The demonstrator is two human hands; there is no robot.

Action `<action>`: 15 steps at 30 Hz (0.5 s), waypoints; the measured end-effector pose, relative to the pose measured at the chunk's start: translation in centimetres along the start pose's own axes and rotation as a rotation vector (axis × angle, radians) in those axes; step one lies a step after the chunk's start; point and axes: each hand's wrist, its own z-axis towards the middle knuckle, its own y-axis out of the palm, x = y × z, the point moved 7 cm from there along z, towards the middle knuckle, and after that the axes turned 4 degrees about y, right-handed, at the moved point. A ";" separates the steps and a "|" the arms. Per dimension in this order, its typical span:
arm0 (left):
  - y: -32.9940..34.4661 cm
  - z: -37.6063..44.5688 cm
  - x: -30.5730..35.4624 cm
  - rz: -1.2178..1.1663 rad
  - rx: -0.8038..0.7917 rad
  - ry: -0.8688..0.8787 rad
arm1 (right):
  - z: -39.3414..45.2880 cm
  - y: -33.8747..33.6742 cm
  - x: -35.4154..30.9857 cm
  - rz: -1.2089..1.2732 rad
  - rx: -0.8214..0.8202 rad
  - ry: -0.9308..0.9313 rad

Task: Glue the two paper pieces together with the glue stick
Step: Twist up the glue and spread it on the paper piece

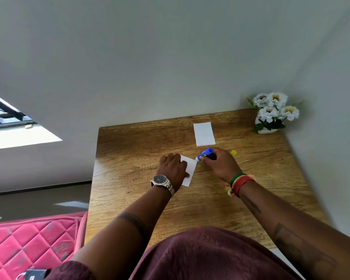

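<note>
A wooden table [129, 199] fills the middle of the frame against grey walls, with a pot of white flowers [274, 112] at its upper right corner. My left hand [173, 168] lies flat, fingers together, pressing the near paper piece [190, 168]. My right hand [220, 163] grips the glue stick [204, 154], tip on that paper's upper edge. The second paper piece [204, 133] lies above, apart.

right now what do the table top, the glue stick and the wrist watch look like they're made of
Table top: wood or wood-look laminate, matte, with brown grain lines and knots; which one cannot be told.
Glue stick: likely plastic, a smooth blue tube with yellow print and a whitish tip, held in the right hand.
Wrist watch: seemingly metal, with a shiny silver-toned link band and dark dial.
</note>
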 end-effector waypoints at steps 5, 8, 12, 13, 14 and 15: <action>-0.1 -0.2 0.0 -0.068 0.072 -0.058 | 0.4 1.4 -0.2 -0.074 -0.049 -0.018; -0.3 -0.4 -0.2 -0.085 0.103 -0.073 | 0.6 2.0 -0.4 -0.103 -0.067 -0.044; 0.6 -1.0 -0.4 -0.054 0.136 0.016 | 1.3 2.2 -0.8 -0.119 -0.011 -0.028; 0.7 -1.2 -0.5 -0.059 0.139 0.017 | 1.5 2.1 -0.9 -0.119 0.009 -0.025; 0.8 -1.2 -0.6 -0.062 0.137 0.008 | 1.6 2.0 -1.0 -0.119 0.022 -0.020; 0.8 -1.2 -0.6 -0.064 0.129 -0.006 | 1.8 1.8 -1.1 -0.117 0.032 -0.017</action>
